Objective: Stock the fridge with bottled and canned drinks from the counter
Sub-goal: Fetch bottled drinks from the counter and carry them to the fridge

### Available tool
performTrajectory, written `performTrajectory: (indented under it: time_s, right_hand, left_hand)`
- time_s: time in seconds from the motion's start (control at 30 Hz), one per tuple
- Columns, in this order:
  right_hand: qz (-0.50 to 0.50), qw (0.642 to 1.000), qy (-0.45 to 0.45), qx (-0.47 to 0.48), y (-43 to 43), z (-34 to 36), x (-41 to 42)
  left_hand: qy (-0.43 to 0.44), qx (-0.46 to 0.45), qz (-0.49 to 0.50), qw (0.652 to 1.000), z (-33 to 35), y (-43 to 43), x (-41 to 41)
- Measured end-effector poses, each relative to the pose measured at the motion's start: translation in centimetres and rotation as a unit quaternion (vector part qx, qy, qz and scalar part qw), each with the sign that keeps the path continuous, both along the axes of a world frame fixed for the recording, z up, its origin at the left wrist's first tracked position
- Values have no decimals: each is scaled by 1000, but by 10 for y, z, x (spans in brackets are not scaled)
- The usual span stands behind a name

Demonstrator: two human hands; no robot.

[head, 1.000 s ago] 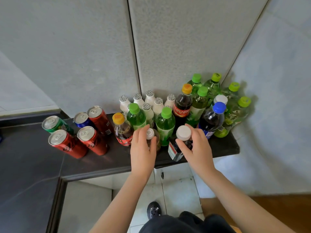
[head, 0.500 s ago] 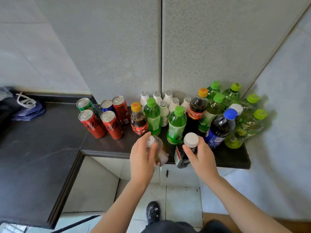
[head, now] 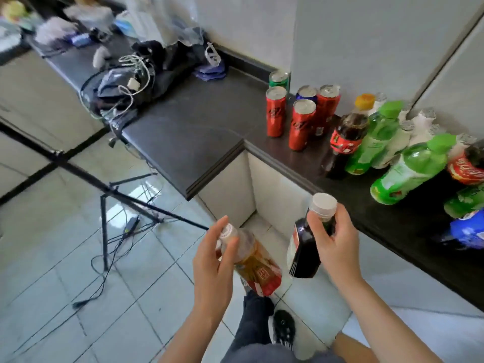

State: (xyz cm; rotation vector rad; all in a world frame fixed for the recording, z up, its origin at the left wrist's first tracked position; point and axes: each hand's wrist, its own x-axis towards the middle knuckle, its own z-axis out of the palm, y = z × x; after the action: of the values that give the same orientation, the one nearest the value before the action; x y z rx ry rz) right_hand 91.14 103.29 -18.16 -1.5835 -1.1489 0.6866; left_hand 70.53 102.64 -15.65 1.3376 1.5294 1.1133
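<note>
While cans (head: pixel 301 124) stand on the table (head: pixel 199 132), the left hand (head: pixel 212 263) curls its fingers (head: pixel 214 231) round the neck of an amber tea bottle (head: pixel 258 267) and the right hand (head: pixel 337 244) grips a dark bottle (head: pixel 303 254) under its white cap (head: pixel 322 203), both bottles held over the floor (head: pixel 65 271) beside the table.

three cans (head: pixel 275 113) — red | counter (head: pixel 199 132) — black | left bottle (head: pixel 258 265) amber, red label | right bottle (head: pixel 303 258) dark, white cap

I can read only a white Coca-Cola-style script on the red label of the cola bottle (head: pixel 467 167) at the right edge. All other labels are too blurred to read.
</note>
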Motion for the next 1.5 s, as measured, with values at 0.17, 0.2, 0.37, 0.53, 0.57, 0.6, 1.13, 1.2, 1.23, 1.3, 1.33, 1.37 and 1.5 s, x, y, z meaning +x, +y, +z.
performTrajectory:
  time_s: [0.17, 0.2, 0.37, 0.53, 0.57, 0.6, 1.13, 1.2, 1.23, 1.3, 1.33, 1.37, 1.5]
  right_hand:
    - [113, 993, -4, -30, -2, -9, -64]
    - [133, 990, -4, -36, -3, -10, -78]
    - [227, 972, -14, -55, -11, -8, -161]
    - [345, 937, -15, -58, -32, 1, -263]
    - [368, 928, -20, -59, -39, 2, -286]
    - [387, 920, -24, -60, -46, 3, -309]
    - [685, 726, -42, -37, -240, 14, -684]
    - [716, 696, -49, -34, -255, 18, -722]
    - [728, 683, -51, -30, -262, 18, -741]
    - [750, 659, -54, -21, -277, 18, -781]
    - [761, 646, -54, -18, -284, 17, -801]
    - [772, 632, -56, -16, -292, 15, -822]
    - [815, 577, -59, -13, -328, 12, -913]
  left_hand:
    - [13, -37, 119, 992, -11, -59, -63]
    - [15, -39, 146, 988, -14, -72, -76]
    - [-9, -55, 280, 958, -24, -131, -139]
    - [-18, -53, 397, 916, -29, -194, -208]
    - [-24, -48, 422, 905, -29, -207, -224]
    - [-30, -44, 446, 893, -29, -221, -240]
    - [48, -36, 678, 733, -28, -464, -509]
    - [60, -35, 708, 702, -27, -485, -533]
    - [56, -34, 723, 687, -28, -494, -545]
    - [44, -35, 749, 660, -30, -510, -569]
    - [43, -36, 761, 647, -32, -517, -581]
    - [42, -37, 771, 635, -33, -525, -592]
    - [27, -41, 805, 591, -33, -553, -646]
